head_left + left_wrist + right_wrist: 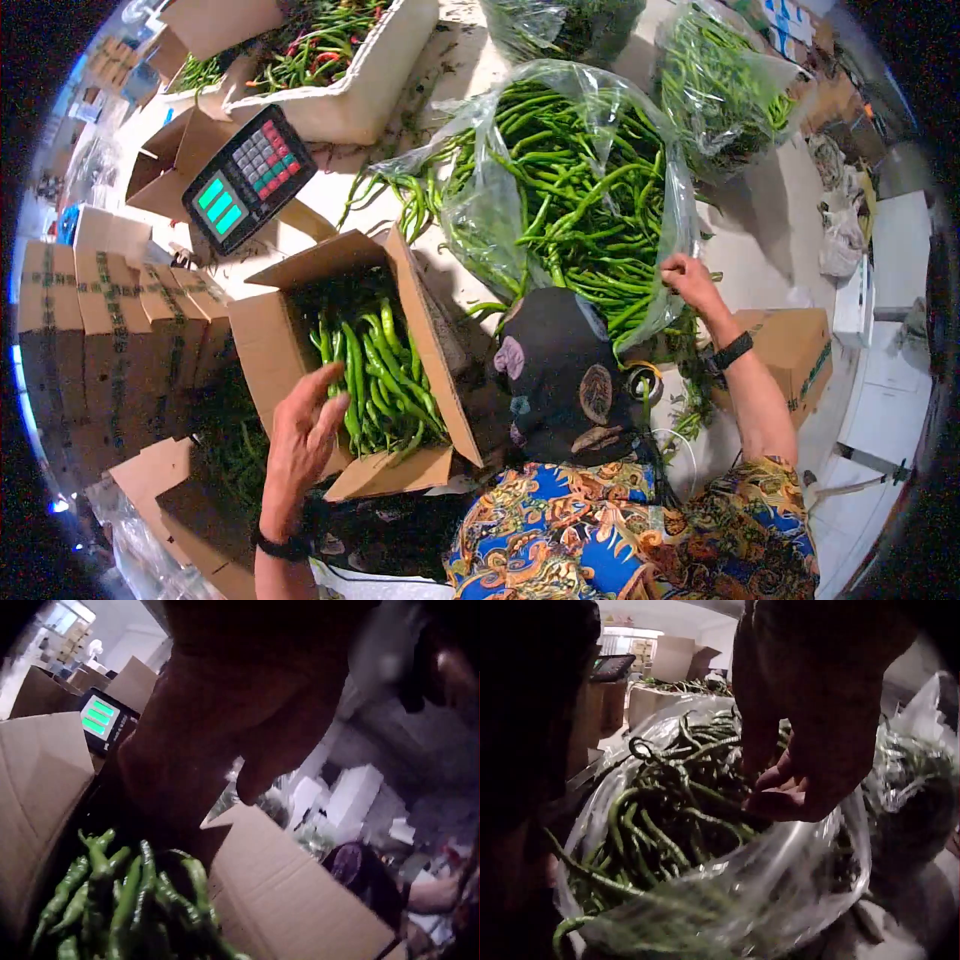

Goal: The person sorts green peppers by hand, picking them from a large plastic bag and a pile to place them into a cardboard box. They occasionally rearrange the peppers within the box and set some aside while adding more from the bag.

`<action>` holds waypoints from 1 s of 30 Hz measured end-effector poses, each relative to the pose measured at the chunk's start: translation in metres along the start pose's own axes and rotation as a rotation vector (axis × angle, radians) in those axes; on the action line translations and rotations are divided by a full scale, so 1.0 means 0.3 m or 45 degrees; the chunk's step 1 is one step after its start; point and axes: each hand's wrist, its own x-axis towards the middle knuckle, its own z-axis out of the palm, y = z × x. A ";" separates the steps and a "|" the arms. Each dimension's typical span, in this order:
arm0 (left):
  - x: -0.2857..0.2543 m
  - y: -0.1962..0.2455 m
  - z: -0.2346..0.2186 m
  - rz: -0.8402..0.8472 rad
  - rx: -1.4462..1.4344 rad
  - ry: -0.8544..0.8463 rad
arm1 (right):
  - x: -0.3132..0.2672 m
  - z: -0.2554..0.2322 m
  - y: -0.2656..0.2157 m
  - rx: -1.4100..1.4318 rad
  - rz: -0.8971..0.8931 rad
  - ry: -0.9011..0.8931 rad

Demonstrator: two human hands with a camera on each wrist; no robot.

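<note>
Packing so far: working left to right, we see the cardboard box [300, 340] at near left already well filled with green peppers [385, 375], laid lengthwise; we judge the box past half full, with room still at the top.
Left hand: our left hand [305, 440] hovers over the near edge of the box, its fingers [325, 390] straight and spread, holding nothing.
Scale: a weighing scale [248, 178] with green displays stands at far left, beyond the box, among other cartons [110, 300].
Foam crate: further off, a white foam crate [350, 90] holds more peppers, some red.
Plastic bag: right of the box, a big clear plastic bag [500, 200] lies open and heaped with long green peppers [580, 190]; a large stock remains there, so we judge much is left to move.
Right hand: our right hand [688, 280] is at the near right rim of that bag, fingers curled; the head view does not settle what they hold.
Left wrist view: it alone shows the peppers [127, 900] inside the box from close by, and the box wall [300, 892] rising beside them.
Right wrist view: it alone shows our right fingers [780, 787] bent just above the heap inside the bag [780, 885]; we cannot tell whether they pinch a pepper or the film.
</note>
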 end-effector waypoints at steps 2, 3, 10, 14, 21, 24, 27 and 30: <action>-0.041 0.043 0.019 -0.132 -0.172 -0.021 | 0.002 0.058 0.033 -0.357 -0.234 0.128; -0.058 0.053 0.034 -0.144 -0.164 -0.041 | 0.001 0.094 0.033 -0.357 -0.302 0.122; -0.114 0.115 0.145 -0.259 -0.286 -0.136 | 0.011 0.280 0.071 -1.175 -0.491 -0.067; -0.122 0.093 0.181 -0.266 -0.370 -0.108 | 0.056 0.313 0.120 -1.057 -0.403 -0.008; -0.150 0.050 0.255 -0.253 -0.357 -0.102 | 0.071 0.255 0.176 -1.142 -0.427 -0.406; -0.163 0.060 0.268 -0.304 -0.345 -0.108 | -0.006 0.266 0.103 -1.315 -0.413 -0.271; -0.170 0.058 0.278 -0.328 -0.374 -0.097 | -0.037 0.284 0.183 -1.226 -0.784 -0.047; -0.157 0.070 0.289 -0.336 -0.386 -0.023 | -0.032 0.293 0.197 -0.926 -0.973 0.147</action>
